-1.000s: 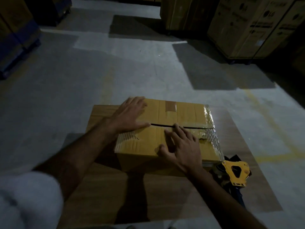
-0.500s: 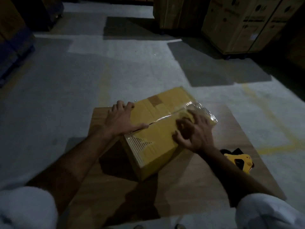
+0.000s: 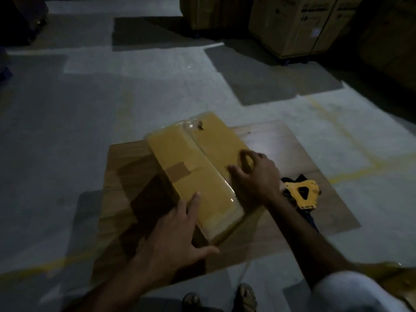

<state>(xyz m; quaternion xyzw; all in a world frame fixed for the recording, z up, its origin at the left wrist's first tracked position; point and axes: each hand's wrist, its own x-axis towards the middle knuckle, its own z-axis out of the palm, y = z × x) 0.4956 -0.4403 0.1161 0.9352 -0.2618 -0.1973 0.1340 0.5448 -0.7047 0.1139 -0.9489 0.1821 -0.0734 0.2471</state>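
**Figure: Positioning a taped carton, head view.**

- **Grips.** The left grip, lower centre of the frame, is released. Its fingers lie straight against the near left corner of the cardboard box and its thumb is spread to the right. The right grip, right of centre, arches its fingers over the box top near the right edge, fingertips on the cardboard. It cannot be told whether they clasp the edge or only press.
- **Box.** The box lies diagonally at the centre of the frame on a brown sheet, which is spread on the floor. A glossy clear tape strip runs along its centre seam, and a brown patch sits on the left flap.
- **Step in hand.** Judging by a grip at each side, the box is being squared up on the sheet.
- **Next move.** This probably calls for steadying the box with one grip while the other smooths the tape. Alternatively, that grip reaches for the yellow tape dispenser, which lies just beside the right wrist.
- **Surroundings.** Large cartons stand at the upper right, and sandalled feet show at the bottom edge.
- **Hidden or unclear.** The box's far and right sides are out of sight. The dispenser's roll is partly covered by the wrist. The carton print is too dim to read, and the white sleeve is cut off at the lower right.
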